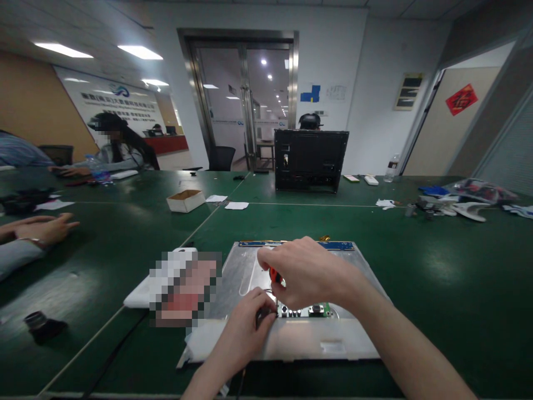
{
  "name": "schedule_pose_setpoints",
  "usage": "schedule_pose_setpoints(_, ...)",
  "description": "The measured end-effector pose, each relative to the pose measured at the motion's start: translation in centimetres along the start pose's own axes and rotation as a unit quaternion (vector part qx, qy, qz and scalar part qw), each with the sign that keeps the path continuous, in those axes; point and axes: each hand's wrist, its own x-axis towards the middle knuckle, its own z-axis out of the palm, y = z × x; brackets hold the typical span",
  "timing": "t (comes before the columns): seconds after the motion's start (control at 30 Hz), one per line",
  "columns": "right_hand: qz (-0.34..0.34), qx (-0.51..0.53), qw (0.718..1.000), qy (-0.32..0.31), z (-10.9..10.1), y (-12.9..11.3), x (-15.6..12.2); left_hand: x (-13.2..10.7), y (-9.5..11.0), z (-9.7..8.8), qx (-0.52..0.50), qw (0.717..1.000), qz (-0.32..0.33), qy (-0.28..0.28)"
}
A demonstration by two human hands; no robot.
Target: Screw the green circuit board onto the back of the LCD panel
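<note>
A metal panel (244, 266) is laid flat on the green table (437, 266), straight ahead of the person. Near the panel's close edge a narrow circuit board (313, 310) is seen, its long axis running from side to side. Both hands are met over the left end of that board.

The right hand (310, 272) is clenched around a screwdriver (275, 276) with a red handle. The tool is held nearly upright, its handle buried in the palm and its tip pointed down at the board. The wrist is arched high above the panel's middle, and the forearm is brought in from the panel's near right corner.

The left hand (245, 328) is placed lower and closer to the board, resting at the panel's near edge. Its fingers are curled together at the foot of the screwdriver. Whether the shaft or a small part is pinched cannot be told.

Off the panel's far left, a co-worker's hand (45, 228) is rested on the table.
</note>
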Motion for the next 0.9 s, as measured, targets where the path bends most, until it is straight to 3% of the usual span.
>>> schedule_pose_setpoints(0.17, 0.042, -0.014, 0.999, -0.009, 0.01, -0.1, 0.35, 0.03, 0.07, -0.03, 0.02, 1.0, -0.021, -0.001)
schedule_pose_setpoints(0.43, 0.005, -0.008, 1.0, -0.019, -0.01, -0.02, -0.01, -0.06, 0.09, -0.06, 0.002, 1.0, -0.011, -0.003)
schedule_pose_setpoints(0.63, 0.047, -0.026, 0.999, -0.005, 0.07, -0.19, 0.35, 0.05, 0.35, -0.19, 0.01, 1.0, -0.013, -0.008)
schedule_pose_setpoints(0.9, 0.002, -0.002, 1.0, -0.003, 0.0, -0.19, -0.01, -0.11, -0.36, 0.21, 0.009, 1.0, 0.003, 0.011)
